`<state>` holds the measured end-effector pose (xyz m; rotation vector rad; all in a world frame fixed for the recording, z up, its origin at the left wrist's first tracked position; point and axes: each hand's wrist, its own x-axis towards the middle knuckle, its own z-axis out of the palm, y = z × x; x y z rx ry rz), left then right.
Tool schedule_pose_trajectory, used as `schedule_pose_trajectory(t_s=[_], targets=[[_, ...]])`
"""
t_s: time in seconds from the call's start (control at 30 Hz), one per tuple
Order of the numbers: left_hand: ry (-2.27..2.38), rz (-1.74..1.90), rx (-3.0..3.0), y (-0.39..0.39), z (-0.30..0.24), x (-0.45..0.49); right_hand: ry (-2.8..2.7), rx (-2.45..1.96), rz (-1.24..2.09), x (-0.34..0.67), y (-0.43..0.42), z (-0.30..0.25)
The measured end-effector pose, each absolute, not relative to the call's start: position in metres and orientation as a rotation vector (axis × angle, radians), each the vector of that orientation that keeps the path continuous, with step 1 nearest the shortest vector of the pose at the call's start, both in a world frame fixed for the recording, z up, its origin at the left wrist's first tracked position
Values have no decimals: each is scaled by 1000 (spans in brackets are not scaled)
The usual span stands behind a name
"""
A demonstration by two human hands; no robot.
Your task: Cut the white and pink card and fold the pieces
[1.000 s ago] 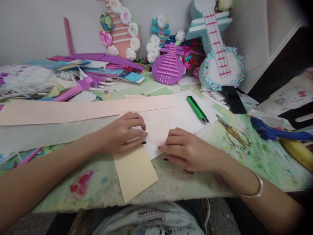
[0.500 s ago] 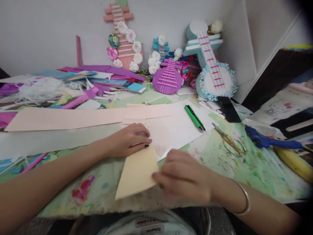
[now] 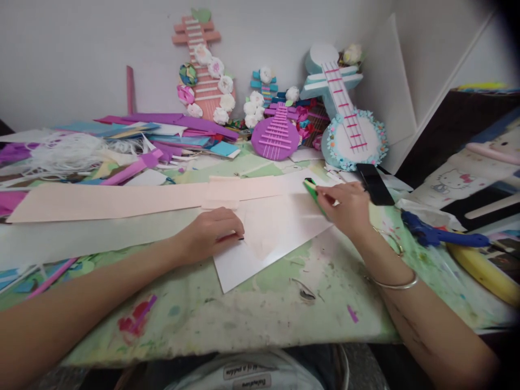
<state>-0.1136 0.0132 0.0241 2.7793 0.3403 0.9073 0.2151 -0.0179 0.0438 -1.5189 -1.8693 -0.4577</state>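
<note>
My left hand point(image 3: 213, 233) rests palm down, fingers curled, pressing a small pale pink paper piece point(image 3: 264, 233) onto a white sheet point(image 3: 280, 238) in the middle of the paint-stained table point(image 3: 260, 314). My right hand point(image 3: 345, 208) has reached to the right and its fingers close round a green utility knife point(image 3: 313, 190) lying at the sheet's far right corner. A silver bangle sits on my right wrist. A long pale pink paper strip point(image 3: 114, 200) runs across the table behind my left hand.
Gold scissors point(image 3: 390, 241) lie partly under my right forearm, next to a black phone point(image 3: 374, 184) and a blue glue gun point(image 3: 442, 235). Craft guitars point(image 3: 345, 119) and foam sheets point(image 3: 162, 130) crowd the back wall. A yellow object point(image 3: 487, 271) sits far right.
The yellow paper strip under my hands is gone from the table's front. My right hand moved from the front edge to the green utility knife. My left hand stayed put.
</note>
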Motion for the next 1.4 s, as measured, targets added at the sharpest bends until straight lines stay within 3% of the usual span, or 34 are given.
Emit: schedule_pose_trajectory(t_s=[0.13, 0.37, 0.77, 1.17, 1.4], targets=[[339, 911, 2741, 11, 25, -112, -2186, -1315, -83, 183, -15, 28], [243, 873, 2697, 0, 22, -103, -2564, -1162, 227, 147, -14, 19], [220, 848, 2634, -5, 25, -100, -2009, -1380, 624, 153, -14, 21], [346, 980, 2574, -2, 31, -109, -1397, -1295, 837, 159, -20, 33], [538, 1078, 2735, -1, 29, -106, -1079, -1160, 1162, 143, -29, 32]])
